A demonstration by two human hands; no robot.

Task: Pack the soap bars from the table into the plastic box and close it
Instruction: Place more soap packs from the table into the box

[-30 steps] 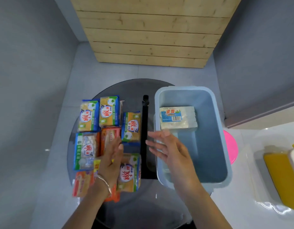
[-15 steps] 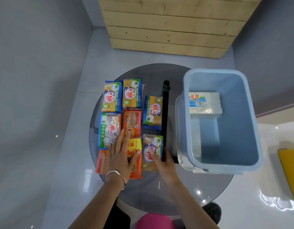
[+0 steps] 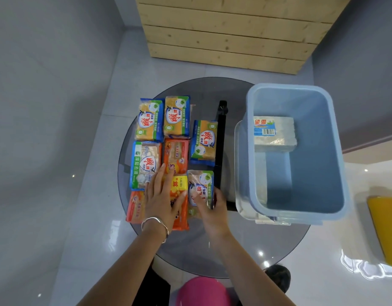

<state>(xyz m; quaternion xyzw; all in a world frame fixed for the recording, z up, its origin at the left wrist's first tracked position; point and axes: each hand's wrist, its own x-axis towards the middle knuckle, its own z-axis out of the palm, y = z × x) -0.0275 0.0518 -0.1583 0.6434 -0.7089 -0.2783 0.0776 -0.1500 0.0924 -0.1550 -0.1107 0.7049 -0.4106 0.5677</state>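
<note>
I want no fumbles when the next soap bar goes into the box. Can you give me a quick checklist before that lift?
1. Right hand has a grip on the green-edged soap bar: ok, fingers wrap its right edge.
2. Left hand steadies the yellow-orange bar: ok, lying flat.
3. Plastic box open: ok.
4. Floor space beside the white soap bar: ok.
5. Lid within reach: cannot tell.

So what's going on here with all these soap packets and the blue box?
A person is packing soap bars into the blue plastic box. One white bar already lies inside; eight wrapped bars are on the round glass table. The left hand rests flat on the yellow-orange packet, while the right hand grips the nearest green-edged packet. The box is open.
</note>
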